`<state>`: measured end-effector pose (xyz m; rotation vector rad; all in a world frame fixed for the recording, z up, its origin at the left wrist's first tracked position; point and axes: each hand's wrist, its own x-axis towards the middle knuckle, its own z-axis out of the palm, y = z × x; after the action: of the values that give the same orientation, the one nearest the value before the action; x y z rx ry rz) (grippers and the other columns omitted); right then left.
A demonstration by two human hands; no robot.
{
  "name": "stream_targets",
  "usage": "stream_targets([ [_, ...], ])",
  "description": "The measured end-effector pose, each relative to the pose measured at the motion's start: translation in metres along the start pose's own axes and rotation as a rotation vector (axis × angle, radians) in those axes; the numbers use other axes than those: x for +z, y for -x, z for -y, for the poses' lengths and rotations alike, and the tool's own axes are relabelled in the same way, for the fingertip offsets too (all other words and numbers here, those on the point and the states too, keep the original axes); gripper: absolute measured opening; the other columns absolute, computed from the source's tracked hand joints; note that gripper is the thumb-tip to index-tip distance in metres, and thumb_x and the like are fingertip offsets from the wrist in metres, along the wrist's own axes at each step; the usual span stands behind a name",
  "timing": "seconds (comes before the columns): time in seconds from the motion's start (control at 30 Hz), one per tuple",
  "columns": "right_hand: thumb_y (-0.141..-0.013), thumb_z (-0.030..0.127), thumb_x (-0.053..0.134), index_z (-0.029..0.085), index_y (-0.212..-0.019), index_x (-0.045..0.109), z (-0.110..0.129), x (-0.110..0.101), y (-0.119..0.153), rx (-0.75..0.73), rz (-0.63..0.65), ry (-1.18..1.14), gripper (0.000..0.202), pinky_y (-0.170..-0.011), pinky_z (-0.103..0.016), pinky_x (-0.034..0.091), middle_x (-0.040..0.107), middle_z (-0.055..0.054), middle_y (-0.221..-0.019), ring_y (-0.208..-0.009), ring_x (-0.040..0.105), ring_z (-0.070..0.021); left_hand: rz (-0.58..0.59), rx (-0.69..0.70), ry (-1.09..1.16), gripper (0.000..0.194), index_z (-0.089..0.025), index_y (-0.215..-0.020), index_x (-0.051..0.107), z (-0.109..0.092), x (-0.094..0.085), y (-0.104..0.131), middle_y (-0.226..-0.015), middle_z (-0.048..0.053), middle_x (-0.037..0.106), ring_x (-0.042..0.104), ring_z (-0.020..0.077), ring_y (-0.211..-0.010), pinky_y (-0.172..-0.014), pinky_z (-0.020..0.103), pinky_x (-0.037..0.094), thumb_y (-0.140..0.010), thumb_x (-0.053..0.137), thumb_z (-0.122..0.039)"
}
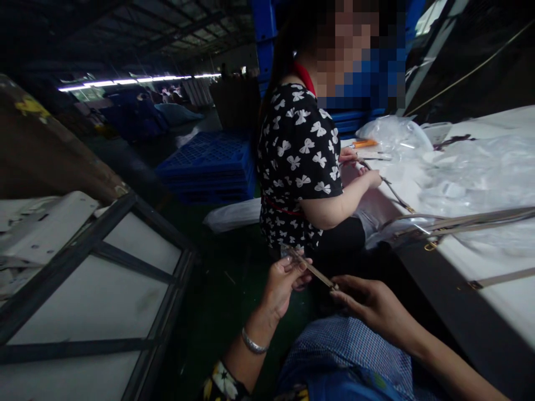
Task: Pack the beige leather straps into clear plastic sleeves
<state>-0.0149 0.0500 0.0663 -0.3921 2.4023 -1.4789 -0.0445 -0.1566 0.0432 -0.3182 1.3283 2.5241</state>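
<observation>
Tan strap (pixel 318 274) spans the left hand (pixel 283 285) and right hand (pixel 370 301), both pinching it, seemingly to keep it straight.

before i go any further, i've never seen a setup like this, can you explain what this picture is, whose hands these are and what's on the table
There is no machine here. A person wears a camera on their head, looking forward and down, so the two bare hands at the bottom centre are the wearer's own. The left hand, with a bracelet at its wrist, and the right hand hold a narrow strip between them. On the right, the white table carries clear plastic bags, long straps and an orange-handled item. A co-worker in a bow-print top sits beside it, handling another strap.
</observation>
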Motion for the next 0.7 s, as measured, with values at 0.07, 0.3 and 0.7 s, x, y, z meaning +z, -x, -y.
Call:
stream_targets([
  [0.07, -0.089, 0.045, 0.056, 0.021, -0.128, 0.058, 0.007, -0.003, 0.003, -0.029, -0.036, 0.048, 0.046, -0.069, -0.026, 0.053, 0.071, -0.006, -0.089, -0.080, 0.067, -0.0200, 0.025, -0.016, -0.036, 0.045, -0.012, -0.110, 0.068, 0.005, 0.005, 0.003, -0.102, 0.013, 0.074, 0.071, 0.0164, -0.081, -0.070, 0.023, 0.057, -0.068, 0.083, -0.023],
  [0.3, -0.093, 0.033, 0.049, 0.027, -0.154, 0.012, 0.016, -0.006, 0.012, -0.054, 0.057, 0.071, 0.071, -0.051, -0.019, 0.045, 0.056, 0.004, -0.066, -0.053, 0.052, -0.0106, 0.087, 0.067, -0.244, 0.034, -0.009, -0.096, 0.073, 0.010, 0.017, 0.013, -0.092, 0.012, 0.075, 0.069, 0.0173, -0.077, -0.070, 0.025, 0.054, -0.070, 0.081, -0.030],
  [0.7, -0.093, 0.026, 0.040, 0.030, -0.153, 0.019, -0.008, -0.003, 0.040, 0.096, 0.303, 0.047, 0.063, -0.037, -0.014, 0.036, 0.050, 0.006, -0.053, -0.037, 0.045, -0.0076, 0.316, 0.064, -0.573, 0.027, -0.014, -0.097, 0.074, 0.028, 0.021, 0.039, -0.092, 0.010, 0.075, 0.069, 0.0221, -0.085, -0.074, 0.027, 0.051, -0.082, 0.068, -0.035],
])
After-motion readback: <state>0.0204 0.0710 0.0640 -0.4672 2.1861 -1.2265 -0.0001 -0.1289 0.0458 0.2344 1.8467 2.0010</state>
